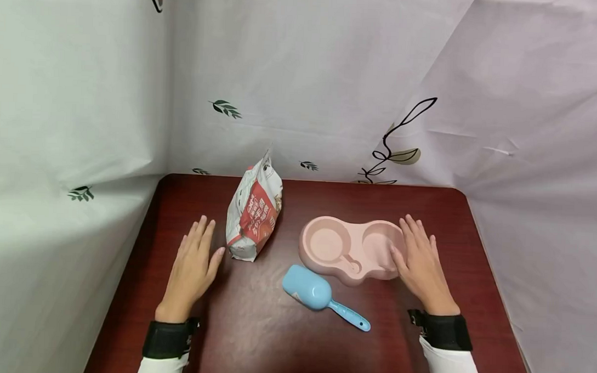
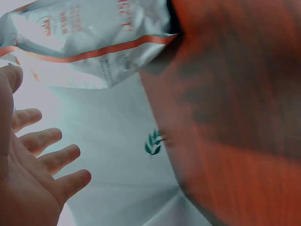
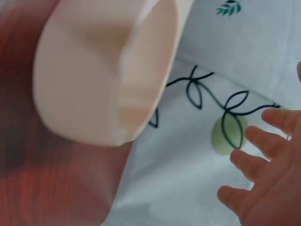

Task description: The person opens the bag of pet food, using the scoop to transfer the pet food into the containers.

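Observation:
My left hand (image 1: pixel 191 268), fingers straight and holding nothing, is just left of a white and red printed bag (image 1: pixel 259 212) that stands on the table. In the left wrist view the bag (image 2: pixel 89 42) is above my spread fingers (image 2: pixel 70 186). My right hand (image 1: pixel 421 265), also straight-fingered, hovers at the right end of a pink double bowl (image 1: pixel 355 246) and hides part of its rim; touching cannot be told in the head view. The right wrist view shows the bowl's side (image 3: pixel 84 80) apart from my fingers (image 3: pixel 251 165). A light blue scoop (image 1: pixel 314 290) lies in front of the bowl.
A dark red-brown table (image 1: pixel 253 338) with rounded back corners bears everything. White cloth (image 1: pixel 307 71) with printed leaves hangs behind it and along both sides. The scoop's handle (image 1: pixel 350 315) points toward the front right.

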The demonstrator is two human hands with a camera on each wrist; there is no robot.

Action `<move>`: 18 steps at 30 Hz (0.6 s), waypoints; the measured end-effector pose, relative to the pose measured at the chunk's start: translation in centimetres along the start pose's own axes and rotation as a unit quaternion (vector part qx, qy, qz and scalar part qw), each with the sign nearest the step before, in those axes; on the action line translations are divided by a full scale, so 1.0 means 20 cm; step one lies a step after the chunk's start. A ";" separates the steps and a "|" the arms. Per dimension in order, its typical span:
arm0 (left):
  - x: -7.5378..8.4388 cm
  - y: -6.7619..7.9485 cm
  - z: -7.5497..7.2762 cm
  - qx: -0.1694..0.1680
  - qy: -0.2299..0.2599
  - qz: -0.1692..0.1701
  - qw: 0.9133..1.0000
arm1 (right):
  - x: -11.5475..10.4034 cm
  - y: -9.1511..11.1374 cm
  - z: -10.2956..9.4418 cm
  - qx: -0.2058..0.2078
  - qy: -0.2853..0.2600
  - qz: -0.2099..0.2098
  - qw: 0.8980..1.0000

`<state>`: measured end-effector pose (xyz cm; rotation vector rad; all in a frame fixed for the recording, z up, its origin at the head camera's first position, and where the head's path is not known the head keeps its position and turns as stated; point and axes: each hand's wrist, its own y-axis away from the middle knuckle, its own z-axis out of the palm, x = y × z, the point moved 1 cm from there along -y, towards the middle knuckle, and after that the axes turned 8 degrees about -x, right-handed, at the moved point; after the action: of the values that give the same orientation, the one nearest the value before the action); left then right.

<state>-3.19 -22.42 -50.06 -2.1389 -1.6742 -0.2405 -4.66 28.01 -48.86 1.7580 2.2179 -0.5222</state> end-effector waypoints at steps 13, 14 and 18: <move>0.02 -0.10 -0.09 0.057 0.014 0.035 0.998 | -0.13 -0.06 0.01 -0.025 -0.007 -0.038 0.999; 0.02 -0.11 -0.10 0.059 0.018 0.037 0.997 | -0.14 -0.07 0.01 -0.027 -0.007 -0.042 0.999; 0.02 -0.17 -0.16 0.053 0.049 0.035 0.997 | -0.19 -0.13 -0.01 -0.036 -0.005 -0.057 0.998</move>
<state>-5.97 -22.69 -46.18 -2.0689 -1.5196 -0.2264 -6.24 24.14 -46.82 1.5977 2.3106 -0.4689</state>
